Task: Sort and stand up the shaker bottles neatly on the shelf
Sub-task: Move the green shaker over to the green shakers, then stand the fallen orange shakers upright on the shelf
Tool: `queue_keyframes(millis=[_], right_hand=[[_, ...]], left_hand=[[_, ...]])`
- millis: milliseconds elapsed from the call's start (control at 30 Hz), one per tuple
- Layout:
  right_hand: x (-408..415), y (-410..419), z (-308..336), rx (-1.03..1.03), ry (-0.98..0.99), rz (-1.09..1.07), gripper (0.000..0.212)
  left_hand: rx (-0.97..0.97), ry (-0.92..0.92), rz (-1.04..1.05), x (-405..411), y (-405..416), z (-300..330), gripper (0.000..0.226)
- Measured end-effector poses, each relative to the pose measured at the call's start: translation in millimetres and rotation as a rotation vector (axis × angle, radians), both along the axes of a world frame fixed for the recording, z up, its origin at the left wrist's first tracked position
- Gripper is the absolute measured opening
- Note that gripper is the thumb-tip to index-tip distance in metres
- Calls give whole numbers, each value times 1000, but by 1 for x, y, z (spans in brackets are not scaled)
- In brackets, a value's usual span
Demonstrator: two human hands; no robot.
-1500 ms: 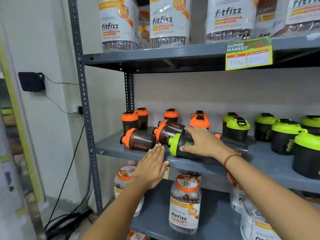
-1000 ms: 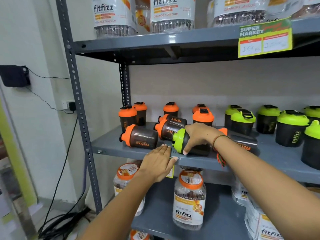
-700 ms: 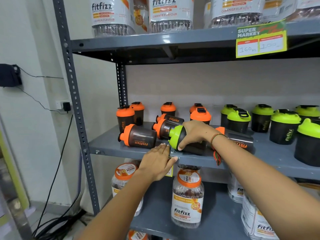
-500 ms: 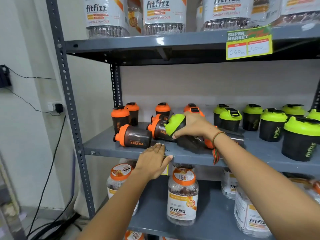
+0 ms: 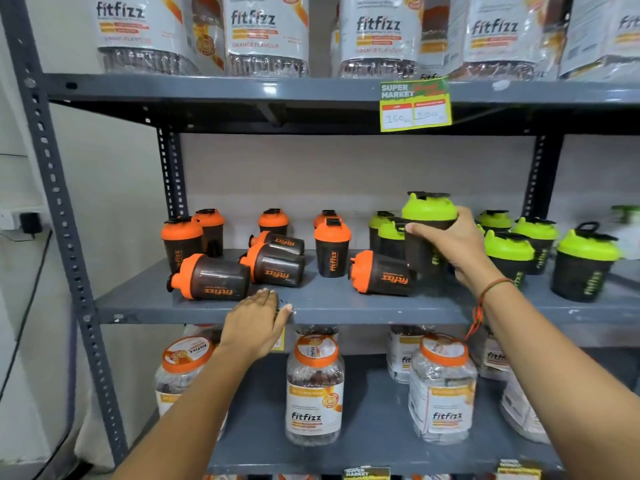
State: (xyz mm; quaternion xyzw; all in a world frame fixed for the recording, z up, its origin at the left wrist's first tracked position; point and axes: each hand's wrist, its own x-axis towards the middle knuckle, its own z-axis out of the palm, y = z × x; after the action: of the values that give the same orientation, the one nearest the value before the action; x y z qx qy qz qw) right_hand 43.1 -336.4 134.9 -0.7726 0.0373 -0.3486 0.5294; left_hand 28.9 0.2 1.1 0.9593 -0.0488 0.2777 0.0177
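Observation:
My right hand (image 5: 450,249) grips a green-lidded dark shaker bottle (image 5: 428,216), upright, among the standing green-lidded shakers (image 5: 587,263) on the right of the grey middle shelf (image 5: 346,308). Several orange-lidded shakers lie on their sides: one at the front left (image 5: 211,278), two behind it (image 5: 275,265), one near the middle (image 5: 382,277). Other orange-lidded shakers (image 5: 331,247) stand upright toward the back. My left hand (image 5: 256,322) rests flat on the shelf's front edge, fingers together, holding nothing.
Large clear fitfizz jars (image 5: 314,389) with orange lids fill the shelf below. More fitfizz jars (image 5: 266,32) stand on the top shelf, where a price tag (image 5: 415,105) hangs. A perforated grey upright (image 5: 59,216) frames the left side, with cables along the wall.
My right hand lifted the green-lidded shaker off its side, turned it upright and carried it right to the green group. An orange shaker that lay behind it now shows. My left hand stayed put.

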Motion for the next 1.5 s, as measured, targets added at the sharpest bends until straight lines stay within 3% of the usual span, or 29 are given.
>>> queue_keyframes(millis=[100,233,700,833,967,1100,1200,1267,1367,1500], right_hand=[[1,-22,-22,12,18,-79,84],[7,-36,-47,-10,113,-140,105],[16,-34,-68,2,100,-169,104],[7,-22,-74,-43,-33,-242,112],[-7,-4,-68,-190,-329,-329,92],[-12,21,-42,-523,-496,-268,67],[-5,42,-22,-770,-315,-60,64],[3,54,-18,-929,-43,71,82],[16,64,-19,-1102,300,90,100],[37,63,-20,-1178,498,92,98]], left_hand=[[1,5,10,0,0,-2,63],[-2,1,6,1,2,-2,64],[-15,6,4,-2,2,-2,65],[-9,10,5,-1,2,-2,66],[-17,12,9,-1,3,-2,65],[8,2,18,-1,2,-2,65],[-2,6,10,-1,3,-2,65],[-1,10,10,-1,3,-2,65],[13,13,16,-1,3,-3,66],[15,13,13,-1,3,-3,67]])
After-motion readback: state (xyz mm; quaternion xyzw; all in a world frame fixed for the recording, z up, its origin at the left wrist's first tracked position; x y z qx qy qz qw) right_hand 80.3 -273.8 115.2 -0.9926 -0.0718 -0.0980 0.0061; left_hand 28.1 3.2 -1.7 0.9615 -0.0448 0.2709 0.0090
